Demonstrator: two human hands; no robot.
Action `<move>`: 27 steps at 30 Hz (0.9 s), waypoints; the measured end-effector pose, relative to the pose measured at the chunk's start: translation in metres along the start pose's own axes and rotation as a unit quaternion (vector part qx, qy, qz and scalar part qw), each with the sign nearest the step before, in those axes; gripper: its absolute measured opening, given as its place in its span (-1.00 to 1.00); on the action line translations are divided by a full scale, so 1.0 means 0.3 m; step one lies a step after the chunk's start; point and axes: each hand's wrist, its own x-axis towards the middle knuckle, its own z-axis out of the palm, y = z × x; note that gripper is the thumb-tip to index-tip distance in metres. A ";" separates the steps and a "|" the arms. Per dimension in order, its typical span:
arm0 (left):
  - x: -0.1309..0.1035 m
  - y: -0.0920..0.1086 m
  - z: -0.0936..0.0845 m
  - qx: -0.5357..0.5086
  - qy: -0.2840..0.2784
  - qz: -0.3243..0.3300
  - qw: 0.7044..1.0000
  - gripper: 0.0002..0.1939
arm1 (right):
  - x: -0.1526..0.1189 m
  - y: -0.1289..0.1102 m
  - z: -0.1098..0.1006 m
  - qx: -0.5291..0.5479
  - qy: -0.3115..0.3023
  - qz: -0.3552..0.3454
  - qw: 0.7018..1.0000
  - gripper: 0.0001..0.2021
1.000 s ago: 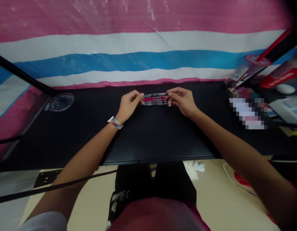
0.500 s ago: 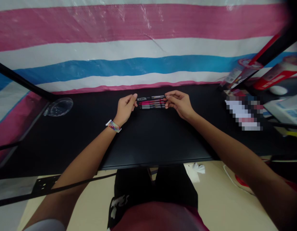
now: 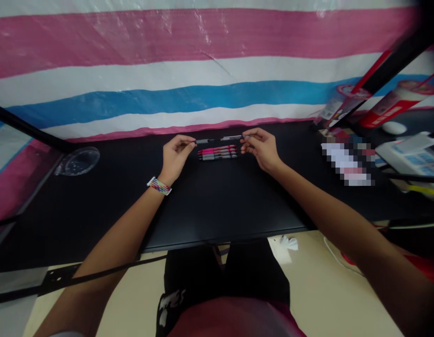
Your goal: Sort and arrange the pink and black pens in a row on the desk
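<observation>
A dark pen with grey sections [image 3: 216,140] is held level above the black table, one end at each hand. My left hand [image 3: 175,155], below a colourful woven wristband [image 3: 159,186], pinches the pen's left end between thumb and fingers. At the right end, the thumb and fingers of my right hand [image 3: 261,149] close on it. Whether the pen is one piece or parted in the middle is too small to tell. Just nearer to me, several pens [image 3: 217,152] with pink and grey parts lie side by side in a row, touched by neither hand.
A clear plastic lid [image 3: 81,161] lies at the table's left. On the right stand two drink cups with straws, one clear [image 3: 343,105] and one red [image 3: 388,110], near a white mouse [image 3: 394,128] and a blurred-out packet [image 3: 346,164]. A striped sheet [image 3: 202,98] hangs behind the black tabletop [image 3: 217,201].
My left hand has moved leftward from the right hand, and the held pen now spans a wider stretch between them. The row of pens now shows apart from the fingers. The view has shifted slightly.
</observation>
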 end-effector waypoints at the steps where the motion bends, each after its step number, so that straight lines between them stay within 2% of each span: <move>1: 0.000 -0.001 0.001 -0.003 0.004 -0.001 1.000 -0.89 | 0.000 -0.001 0.000 0.002 0.002 -0.001 1.000 -0.77; 5: 0.002 -0.006 0.005 -0.008 0.021 -0.007 1.000 -0.89 | 0.007 -0.002 -0.008 -0.005 0.020 -0.005 1.000 -0.79; 11: 0.001 -0.005 0.012 -0.011 0.015 -0.011 1.000 -0.86 | 0.017 0.000 -0.021 -0.002 0.046 -0.010 0.999 -0.79; 18: -0.011 0.016 0.017 0.008 -0.046 -0.014 0.999 -0.81 | -0.025 -0.017 0.015 0.006 -0.075 0.020 0.997 -0.68; 22: -0.011 0.027 0.013 0.067 -0.072 0.010 0.995 -0.58 | -0.030 -0.018 0.019 -0.002 -0.085 0.020 0.996 -0.69; 23: -0.011 0.029 0.013 0.070 -0.076 0.016 0.995 -0.60 | -0.029 -0.017 0.018 -0.004 -0.084 0.022 0.996 -0.70; 26: -0.014 0.030 0.019 0.032 -0.080 0.025 0.996 -0.83 | -0.024 -0.015 0.014 -0.002 -0.074 0.031 0.997 -0.71; 27: -0.015 0.029 0.022 0.018 -0.083 0.022 0.996 -0.77 | -0.023 -0.014 0.014 0.001 -0.072 0.035 0.997 -0.72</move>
